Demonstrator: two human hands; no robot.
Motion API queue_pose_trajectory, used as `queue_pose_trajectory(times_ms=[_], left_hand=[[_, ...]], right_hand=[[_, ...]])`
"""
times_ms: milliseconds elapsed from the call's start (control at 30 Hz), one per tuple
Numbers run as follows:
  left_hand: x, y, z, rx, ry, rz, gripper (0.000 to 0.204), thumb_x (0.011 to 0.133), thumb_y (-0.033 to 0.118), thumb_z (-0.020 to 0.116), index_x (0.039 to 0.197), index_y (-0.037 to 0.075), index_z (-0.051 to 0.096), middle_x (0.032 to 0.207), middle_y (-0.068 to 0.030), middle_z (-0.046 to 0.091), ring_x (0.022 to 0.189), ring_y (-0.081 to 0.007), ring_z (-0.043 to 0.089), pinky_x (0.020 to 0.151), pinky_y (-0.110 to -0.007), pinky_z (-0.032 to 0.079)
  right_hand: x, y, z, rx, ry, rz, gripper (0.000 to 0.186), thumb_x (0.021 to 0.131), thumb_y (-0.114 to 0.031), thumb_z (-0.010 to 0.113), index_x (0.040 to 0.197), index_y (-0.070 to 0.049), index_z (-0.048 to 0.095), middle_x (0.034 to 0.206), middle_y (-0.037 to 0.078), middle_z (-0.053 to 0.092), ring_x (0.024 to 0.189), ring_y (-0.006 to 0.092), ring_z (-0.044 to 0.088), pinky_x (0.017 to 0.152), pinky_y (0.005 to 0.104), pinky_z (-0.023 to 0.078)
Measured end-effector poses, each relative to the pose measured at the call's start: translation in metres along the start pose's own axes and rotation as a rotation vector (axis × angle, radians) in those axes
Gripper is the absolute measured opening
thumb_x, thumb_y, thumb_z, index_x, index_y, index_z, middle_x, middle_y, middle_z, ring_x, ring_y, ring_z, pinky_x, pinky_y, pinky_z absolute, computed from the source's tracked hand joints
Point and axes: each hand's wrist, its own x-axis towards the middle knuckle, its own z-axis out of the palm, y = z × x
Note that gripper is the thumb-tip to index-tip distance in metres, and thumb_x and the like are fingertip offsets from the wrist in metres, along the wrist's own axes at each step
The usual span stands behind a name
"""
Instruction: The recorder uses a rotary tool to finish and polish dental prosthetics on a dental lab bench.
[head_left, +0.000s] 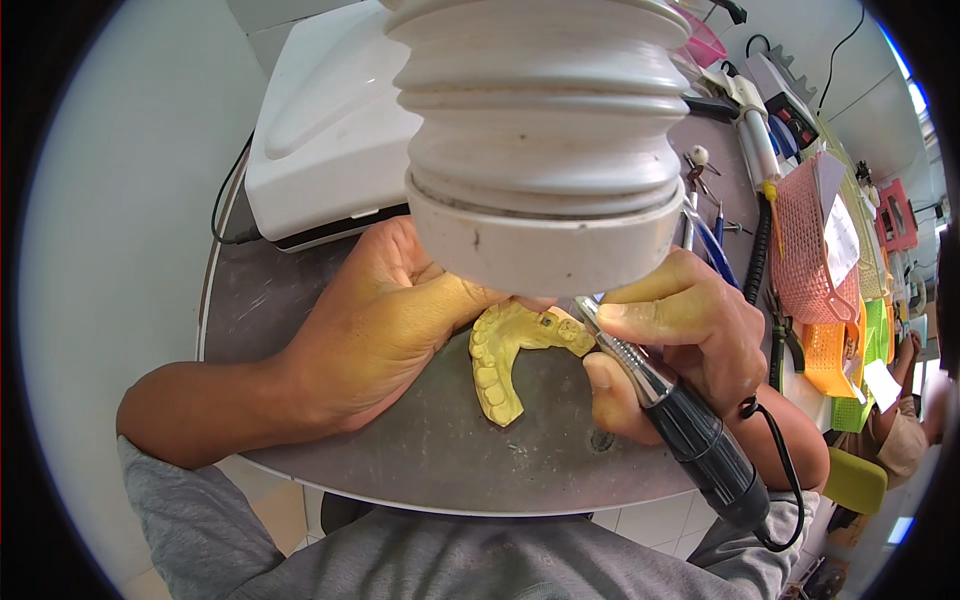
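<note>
A yellow dental model, shaped like an arch with a row of teeth, is in my left hand. My thumb lies along its far edge; the other fingers are mostly hidden behind it and under the white hose. On the model's right part, one tooth spot looks dark. My right hand grips a handpiece with a silver front and a black body, like a pen. Its tip points toward the far right side of the model, but the hose mouth covers the very end.
A white ribbed suction hose hangs over both hands. Behind my left hand stands a white machine. Pink basket, orange basket and hand tools line the right side of the grey table. Another person is at the far right.
</note>
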Motion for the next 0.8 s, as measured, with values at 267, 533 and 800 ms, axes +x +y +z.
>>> queue_pose_trajectory(times_ms=[267,533,800], left_hand=[[-0.0005,-0.0009,-0.0014,0.03,-0.004,0.009,0.031,0.098,0.012,0.056,0.125,-0.004,0.053,0.115,-0.0139,0.062,0.112,-0.0214,0.06,0.1,-0.037,0.048],[-0.0005,-0.0021,-0.0005,0.016,0.001,0.023,0.03,0.099,0.01,0.056,0.125,-0.003,0.053,0.116,-0.0139,0.061,0.113,-0.0211,0.06,0.1,-0.036,0.048],[0.0001,-0.0025,-0.0015,0.022,0.002,0.028,0.03,0.099,0.011,0.055,0.125,-0.004,0.053,0.117,-0.0137,0.061,0.114,-0.022,0.059,0.1,-0.037,0.049]], right_hand=[[-0.0012,-0.001,-0.0011,-0.007,-0.001,0.017,0.032,0.078,-0.007,0.072,0.104,0.002,0.058,0.084,0.015,0.063,0.068,0.0191,0.062,0.061,0.0282,0.049],[-0.0003,0.0007,-0.001,-0.008,0.013,-0.007,0.03,0.077,-0.008,0.073,0.102,0.003,0.059,0.082,0.015,0.064,0.066,0.0184,0.062,0.059,0.0278,0.049],[-0.0014,0.0003,0.0002,0.0,0.001,0.031,0.031,0.077,-0.008,0.074,0.102,0.002,0.059,0.085,0.016,0.064,0.07,0.0197,0.065,0.06,0.0285,0.05]])
